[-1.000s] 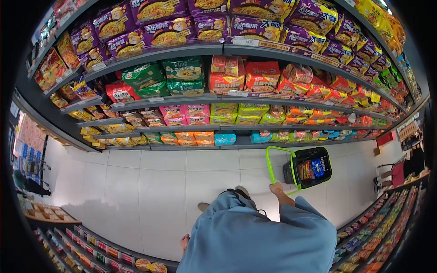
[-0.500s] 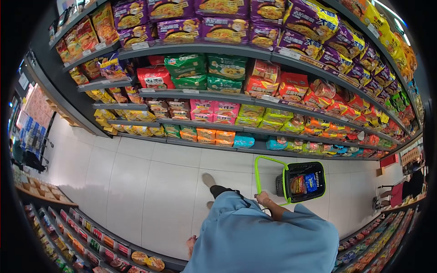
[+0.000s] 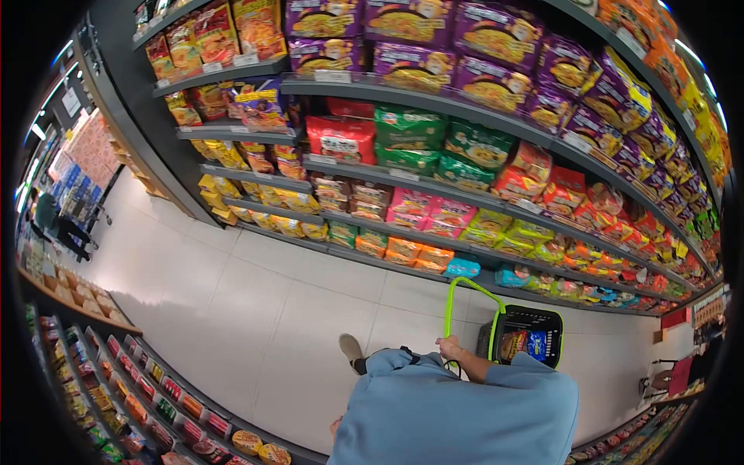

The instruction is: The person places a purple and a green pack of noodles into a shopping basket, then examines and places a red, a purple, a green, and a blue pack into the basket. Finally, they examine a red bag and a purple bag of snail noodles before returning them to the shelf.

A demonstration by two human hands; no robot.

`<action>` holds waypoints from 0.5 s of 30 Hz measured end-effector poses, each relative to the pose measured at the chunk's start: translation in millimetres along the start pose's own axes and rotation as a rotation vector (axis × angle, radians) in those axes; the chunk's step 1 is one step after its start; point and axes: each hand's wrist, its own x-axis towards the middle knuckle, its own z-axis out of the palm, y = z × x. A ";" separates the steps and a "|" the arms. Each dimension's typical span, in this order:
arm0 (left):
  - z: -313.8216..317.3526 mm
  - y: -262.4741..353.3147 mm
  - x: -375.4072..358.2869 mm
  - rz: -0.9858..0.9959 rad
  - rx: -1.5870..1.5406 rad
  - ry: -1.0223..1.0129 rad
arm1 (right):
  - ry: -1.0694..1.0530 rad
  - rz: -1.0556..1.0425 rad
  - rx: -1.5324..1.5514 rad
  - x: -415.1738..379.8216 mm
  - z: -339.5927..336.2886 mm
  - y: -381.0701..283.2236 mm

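Note:
My right hand (image 3: 449, 348) is closed around the long green handle (image 3: 467, 289) of a black wheeled basket (image 3: 544, 317) with a green rim. The basket stands on the white tile floor to my right and holds a red-yellow packet (image 3: 514, 343) and a blue packet (image 3: 536, 344). My blue sleeve hides part of it. Only a sliver of my left hand (image 3: 335, 425) shows beside my blue top, hanging low at my side, and its fingers are hidden. One shoe (image 3: 350, 348) is planted ahead of me.
A tall shelf unit of instant noodle packets (image 3: 434, 155) runs along the far side of the aisle. A low shelf of snacks (image 3: 147, 380) lies at the near left. One person stands far left (image 3: 50, 217), another at the far right (image 3: 680, 380).
The view has swung left along the aisle. The basket has come closer to my right side, still held by its handle. My foot has stepped forward.

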 end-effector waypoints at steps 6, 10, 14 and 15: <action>-63.8 58.4 38.5 0.136 -0.050 -0.001 | 0.045 0.059 0.082 17.4 77.4 -56.6; -87.8 106.2 59.5 0.114 0.212 0.081 | -0.019 0.050 0.123 16.6 115.8 -77.4; -82.1 180.1 54.7 -0.131 0.000 0.258 | -0.053 0.027 0.112 9.3 154.3 -110.3; -95.6 166.7 71.1 -0.053 0.120 0.245 | -0.054 0.025 0.115 7.6 165.2 -115.9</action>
